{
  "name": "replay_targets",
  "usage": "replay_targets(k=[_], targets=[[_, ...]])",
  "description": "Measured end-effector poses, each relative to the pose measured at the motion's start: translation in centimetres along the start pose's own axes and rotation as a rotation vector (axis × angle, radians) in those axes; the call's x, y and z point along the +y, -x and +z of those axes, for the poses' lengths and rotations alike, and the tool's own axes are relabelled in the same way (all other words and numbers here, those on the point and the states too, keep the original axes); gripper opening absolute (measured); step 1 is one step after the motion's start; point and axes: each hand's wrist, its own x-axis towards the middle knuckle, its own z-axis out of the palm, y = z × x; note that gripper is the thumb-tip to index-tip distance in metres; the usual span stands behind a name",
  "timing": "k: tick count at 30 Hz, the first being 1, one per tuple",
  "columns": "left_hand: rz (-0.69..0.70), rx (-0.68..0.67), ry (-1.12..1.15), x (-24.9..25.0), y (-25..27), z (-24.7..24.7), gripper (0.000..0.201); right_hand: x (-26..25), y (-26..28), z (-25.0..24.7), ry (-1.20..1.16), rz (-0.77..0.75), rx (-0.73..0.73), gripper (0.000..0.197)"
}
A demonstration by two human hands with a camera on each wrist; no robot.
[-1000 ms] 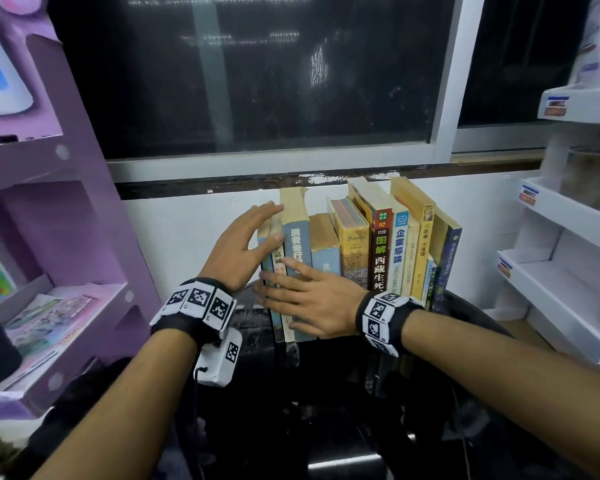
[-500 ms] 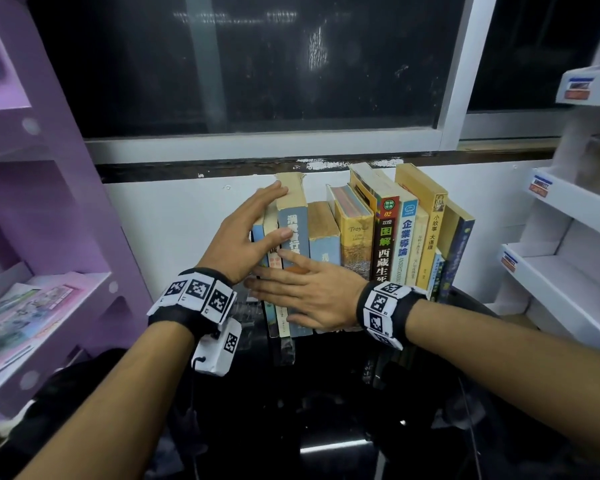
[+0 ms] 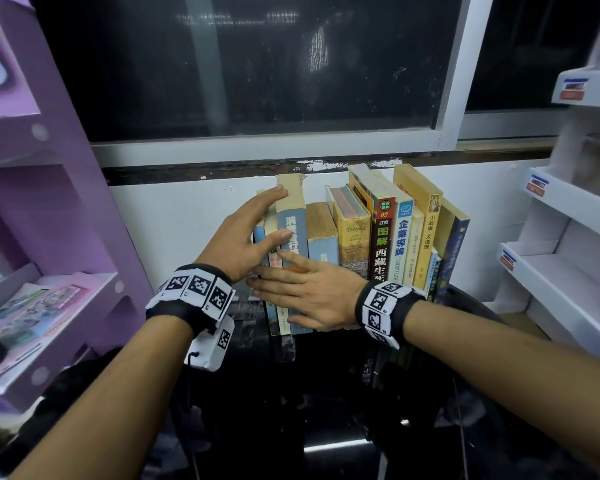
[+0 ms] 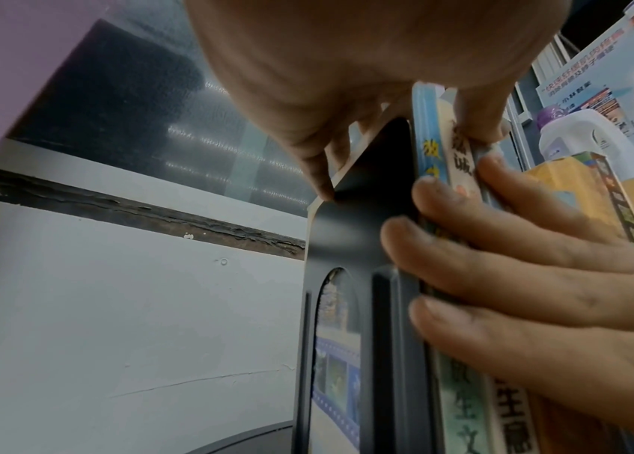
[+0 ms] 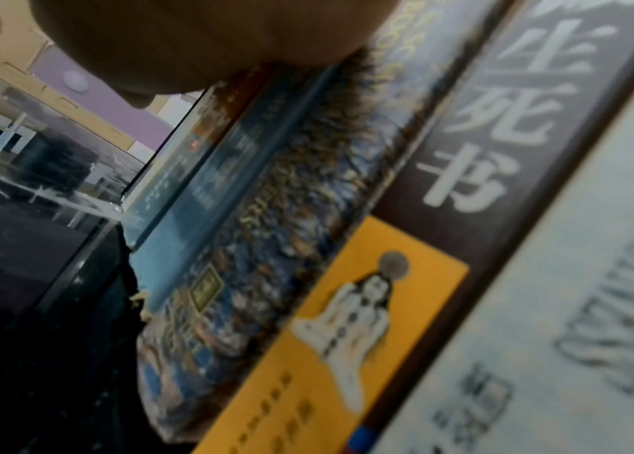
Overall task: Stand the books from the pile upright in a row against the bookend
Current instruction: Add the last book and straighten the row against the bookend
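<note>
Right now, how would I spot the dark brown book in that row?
Under the window, a row of books stands on the black table. Just right of the yellow book is the dark brown book, the only spine with big white characters and a red "02" badge.

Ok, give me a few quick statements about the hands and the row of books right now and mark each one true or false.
1. The books stand upright in a row. True.
2. The right hand lies flat across the lower spines with straight fingers. True.
3. The left hand rests on the purple shelf. False: it is at the left end of the row, thumb on the spines and fingers over the top of the end books.
4. The dark bookend stands at the left end of the row. True.
5. The tall dark red book lies flat on the table. False: it stands upright in the row.
</note>
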Motion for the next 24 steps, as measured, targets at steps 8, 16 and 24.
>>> replay_targets(k=[8,16,24], targets=[[0.067,0.017,-0.184,2.7,-1.2,-0.1,0.065,0.2,3.1,-1.0,-0.076,0.033,-0.009,0.065],[0.149,-0.088,-0.369,5.4,-3.6,2.1,0.061,1.0,6.7,-0.8,-0.076,0.065,-0.036,0.065],[0.182,-0.161,-0.551,5.5,-4.0,2.1,0.053,0.9,6.5,0.3,-0.087,0.056,-0.05,0.069]])
